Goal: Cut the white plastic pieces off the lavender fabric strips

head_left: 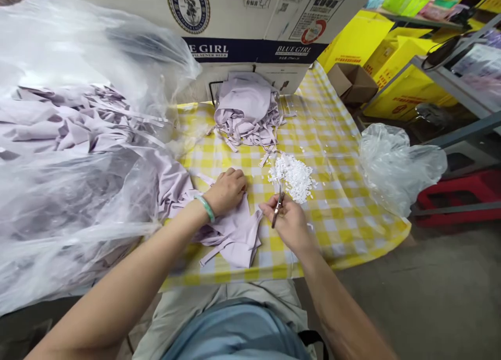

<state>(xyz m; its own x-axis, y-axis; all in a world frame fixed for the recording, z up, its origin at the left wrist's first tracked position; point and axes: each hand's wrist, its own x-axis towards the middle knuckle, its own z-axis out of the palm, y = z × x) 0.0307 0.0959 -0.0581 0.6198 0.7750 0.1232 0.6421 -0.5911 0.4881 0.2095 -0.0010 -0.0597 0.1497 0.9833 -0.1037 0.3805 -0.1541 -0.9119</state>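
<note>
My left hand (227, 190), with a green bangle at the wrist, is curled and pressed down on a pale lilac garment (235, 235) lying on the yellow checked tablecloth (336, 156). My right hand (287, 222) is closed around small metal snips (277, 210) whose tip points toward a heap of small white scraps (294, 176). A pile of lilac garments (248, 109) sits farther back on the table.
A large clear plastic bag (74, 156) stuffed with lilac garments fills the left. A cardboard box (242, 31) stands at the table's back. Another crumpled plastic bag (395, 162) hangs off the right edge, with a red stool (457, 193) and yellow boxes (391, 57) beyond.
</note>
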